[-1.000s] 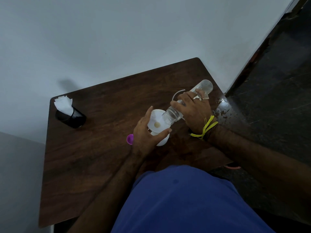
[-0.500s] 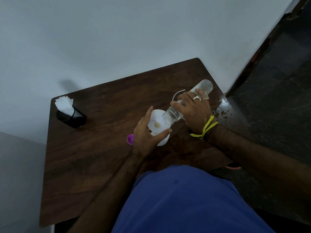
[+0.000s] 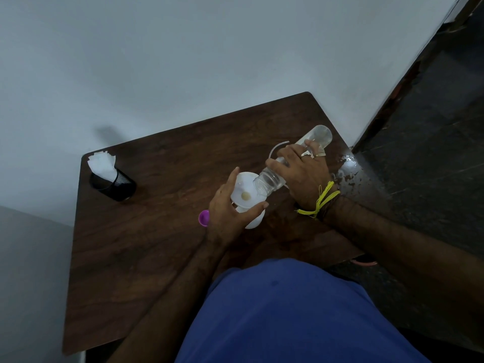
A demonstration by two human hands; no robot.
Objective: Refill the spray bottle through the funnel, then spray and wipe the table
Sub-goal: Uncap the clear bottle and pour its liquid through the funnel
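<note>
Where the white wall stands, the dark wooden table abuts it.

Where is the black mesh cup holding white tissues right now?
In the head view, the black mesh cup stands at the dark wooden table's far left corner, near the wall, well left of both hands.

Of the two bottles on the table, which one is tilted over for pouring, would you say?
The clear plastic bottle in the right hand, mouth over the white funnel; the white spray bottle beneath stands upright.
</note>
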